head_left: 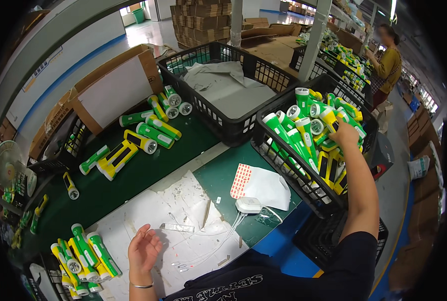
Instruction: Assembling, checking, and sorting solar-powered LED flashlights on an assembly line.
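Observation:
My right hand [345,134] reaches into a black crate [288,168] heaped with green and yellow flashlights. Its fingers close round a yellow-headed flashlight [328,117] on top of the pile; part of the grip is hidden. Over the white, stained work sheet [128,226], my left hand [144,248] is raised with its palm up, fingers loosely curled and apart, holding nothing. Left of that hand lies a stacked group of green and yellow flashlights [85,253]. A white charger block [248,204] with several white cables rests between my arms.
Several flashlights [155,134] lie on the dark green belt beyond the sheet. A black crate [223,120] lined with grey sheeting stands behind. Near the charger is a sheet of red-patterned labels [241,180]. A co-worker [388,62] stands at the far right by more crates.

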